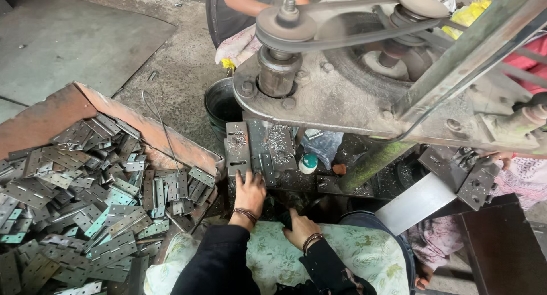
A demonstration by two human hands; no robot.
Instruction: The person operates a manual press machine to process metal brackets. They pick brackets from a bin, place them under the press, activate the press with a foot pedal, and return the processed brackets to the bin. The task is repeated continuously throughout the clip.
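Here, two hands at a belt-driven press, frame centre.
Left hand (249, 192) lies open on the flat grey steel hinge plate (237, 149); likely stiff, sharp-edged, best held by its sides; right hand (298, 228) rests loosely curled, empty.

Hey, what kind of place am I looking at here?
Likely a small metal workshop making hinges. A belt-driven machine stands over a worktable strewn with metal shavings, and a heap of flat metal hinges lies on the left. The left hand rests at the worktable's edge.

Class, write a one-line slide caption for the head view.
Left hand reaches the drill table; hinge plates heaped alongside.
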